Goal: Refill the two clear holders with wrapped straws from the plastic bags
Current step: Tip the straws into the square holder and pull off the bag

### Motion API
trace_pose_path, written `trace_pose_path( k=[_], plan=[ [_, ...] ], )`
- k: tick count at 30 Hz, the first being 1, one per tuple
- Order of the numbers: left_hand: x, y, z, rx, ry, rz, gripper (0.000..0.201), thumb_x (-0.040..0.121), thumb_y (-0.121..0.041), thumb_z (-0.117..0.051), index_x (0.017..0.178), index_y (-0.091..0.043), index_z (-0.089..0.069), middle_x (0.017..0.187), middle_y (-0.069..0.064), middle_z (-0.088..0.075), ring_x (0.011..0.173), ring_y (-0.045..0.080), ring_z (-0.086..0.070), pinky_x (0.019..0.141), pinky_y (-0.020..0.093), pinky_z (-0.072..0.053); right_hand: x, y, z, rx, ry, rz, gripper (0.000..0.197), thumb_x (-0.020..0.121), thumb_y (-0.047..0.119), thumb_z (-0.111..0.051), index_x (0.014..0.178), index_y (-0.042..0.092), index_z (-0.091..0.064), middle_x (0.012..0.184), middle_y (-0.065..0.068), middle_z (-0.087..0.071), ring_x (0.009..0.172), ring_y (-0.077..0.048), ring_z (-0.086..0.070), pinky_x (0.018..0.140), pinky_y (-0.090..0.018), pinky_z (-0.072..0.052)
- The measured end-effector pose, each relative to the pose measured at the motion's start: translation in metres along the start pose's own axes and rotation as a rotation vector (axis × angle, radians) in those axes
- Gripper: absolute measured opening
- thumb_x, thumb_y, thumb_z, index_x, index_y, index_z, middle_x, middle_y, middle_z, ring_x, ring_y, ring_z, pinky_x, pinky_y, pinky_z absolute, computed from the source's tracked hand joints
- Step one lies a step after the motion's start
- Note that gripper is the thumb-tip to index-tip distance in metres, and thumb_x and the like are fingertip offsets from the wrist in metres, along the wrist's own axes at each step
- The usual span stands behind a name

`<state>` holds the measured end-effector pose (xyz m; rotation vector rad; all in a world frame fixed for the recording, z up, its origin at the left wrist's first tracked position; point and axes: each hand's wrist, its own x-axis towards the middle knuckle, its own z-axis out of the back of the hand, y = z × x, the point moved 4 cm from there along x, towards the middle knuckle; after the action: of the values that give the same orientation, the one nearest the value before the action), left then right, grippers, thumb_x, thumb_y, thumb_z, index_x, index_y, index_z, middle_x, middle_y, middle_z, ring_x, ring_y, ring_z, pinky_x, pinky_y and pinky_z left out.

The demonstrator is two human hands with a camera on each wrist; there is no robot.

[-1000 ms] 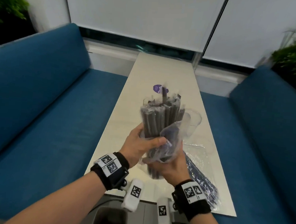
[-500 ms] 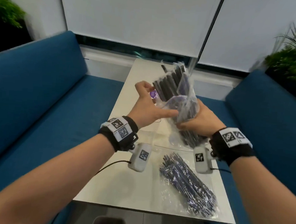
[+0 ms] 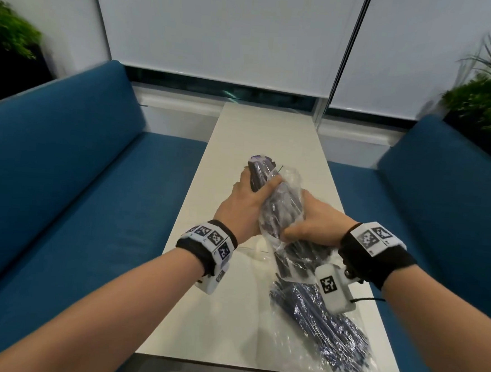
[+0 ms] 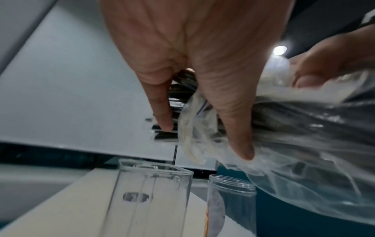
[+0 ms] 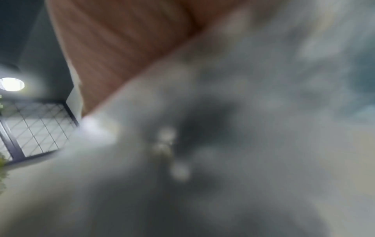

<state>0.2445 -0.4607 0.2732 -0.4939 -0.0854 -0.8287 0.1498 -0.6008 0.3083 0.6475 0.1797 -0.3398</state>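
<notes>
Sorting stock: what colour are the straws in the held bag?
Black straws, clearest in the left wrist view.

We saw a clear plastic bag (image 3: 280, 214) of dark wrapped straws (image 3: 258, 172) held tilted above the table, the straw ends poking out of its far, open mouth. Below that mouth stood a square clear holder (image 4: 150, 197) and, just beside it, a round clear holder (image 4: 233, 202), both upright. A second bag of thinner bluish straws (image 3: 324, 333) lay flat near the table's front edge.
</notes>
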Motion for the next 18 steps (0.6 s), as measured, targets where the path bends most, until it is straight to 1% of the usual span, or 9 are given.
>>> trace_pose_path(
  k=[2,4,6,9,11,13,15,16,18],
  plan=[
    [0.003,0.002,0.000,-0.014,0.001,0.019,0.098,0.075,-0.048,-0.084,0.152,-0.044,-0.024,0.146,0.018,-0.029,0.116,0.039,-0.054,0.092,0.055,-0.058,-0.006,-0.002,0.006,0.107,-0.024,-0.010,0.092,0.073,0.025,-0.089,0.135,0.038,-0.022,0.111,-0.002,-0.069,0.096,-0.023,-0.073,0.085,-0.041,-0.063],
    [0.006,0.004,0.003,-0.049,0.005,0.048,0.097,0.074,-0.045,-0.085,0.152,-0.044,-0.027,0.144,0.017,-0.030,0.119,0.040,-0.051,0.096,0.056,-0.055,-0.014,-0.002,0.012,0.190,-0.031,0.028,0.089,0.078,0.028,-0.089,0.141,0.034,-0.025,0.117,-0.002,-0.071,0.096,-0.021,-0.075,0.084,-0.039,-0.064],
    [0.014,0.011,0.002,-0.069,0.014,0.079,0.094,0.078,-0.038,-0.083,0.152,-0.044,-0.026,0.143,0.017,-0.034,0.117,0.040,-0.049,0.098,0.056,-0.054,-0.021,-0.001,0.019,0.293,-0.028,0.089,0.084,0.082,0.044,-0.085,0.150,0.037,-0.035,0.134,0.005,-0.065,0.109,-0.015,-0.071,0.086,-0.031,-0.060],
    [0.026,0.025,0.001,-0.152,0.035,0.080,0.086,0.082,-0.025,-0.072,0.153,-0.041,-0.027,0.141,0.018,-0.043,0.116,0.043,-0.051,0.099,0.055,-0.052,-0.026,-0.001,0.026,0.509,0.038,0.192,0.103,0.069,0.077,-0.079,0.157,0.042,-0.038,0.160,0.013,-0.047,0.144,-0.014,-0.049,0.118,-0.048,-0.041],
    [0.028,0.029,0.007,-0.135,0.057,0.090,0.080,0.086,-0.016,-0.070,0.156,-0.024,-0.032,0.146,0.018,-0.041,0.123,0.040,-0.048,0.107,0.042,-0.047,-0.032,-0.001,0.029,0.520,0.124,0.293,0.096,0.081,0.058,-0.081,0.161,0.040,-0.030,0.158,0.028,-0.044,0.146,0.000,-0.044,0.123,-0.048,-0.036],
    [0.030,0.035,0.013,-0.152,0.064,0.098,0.078,0.087,-0.014,-0.076,0.154,-0.009,-0.035,0.146,0.017,-0.036,0.122,0.033,-0.050,0.104,0.033,-0.046,-0.035,0.003,0.031,0.363,0.172,0.343,0.105,0.080,0.037,-0.087,0.161,0.042,-0.020,0.149,0.042,-0.044,0.136,0.019,-0.044,0.123,-0.034,-0.036],
    [0.030,0.038,0.018,-0.218,0.080,0.108,0.079,0.082,-0.032,-0.079,0.147,-0.007,-0.042,0.142,0.010,-0.039,0.118,0.025,-0.053,0.102,0.032,-0.048,-0.032,0.007,0.030,0.209,0.175,0.356,0.126,0.056,0.033,-0.101,0.158,0.041,-0.027,0.140,0.035,-0.056,0.127,0.015,-0.054,0.116,-0.022,-0.042],
    [0.032,0.039,0.022,-0.238,0.071,0.122,0.079,0.078,-0.042,-0.078,0.142,-0.007,-0.047,0.138,0.006,-0.045,0.117,0.025,-0.056,0.102,0.035,-0.051,-0.030,0.014,0.028,0.144,0.142,0.345,0.120,0.054,0.027,-0.103,0.153,0.037,-0.036,0.132,0.032,-0.061,0.119,0.014,-0.058,0.113,-0.022,-0.045],
    [0.035,0.041,0.029,-0.302,0.111,0.181,0.055,0.082,-0.028,-0.078,0.127,-0.001,-0.058,0.126,0.006,-0.058,0.111,0.027,-0.062,0.100,0.047,-0.055,-0.018,0.029,0.028,0.008,-0.068,0.386,0.103,0.059,0.030,-0.101,0.147,0.027,-0.049,0.131,0.021,-0.061,0.116,0.001,-0.060,0.111,-0.036,-0.050]
  ],
)
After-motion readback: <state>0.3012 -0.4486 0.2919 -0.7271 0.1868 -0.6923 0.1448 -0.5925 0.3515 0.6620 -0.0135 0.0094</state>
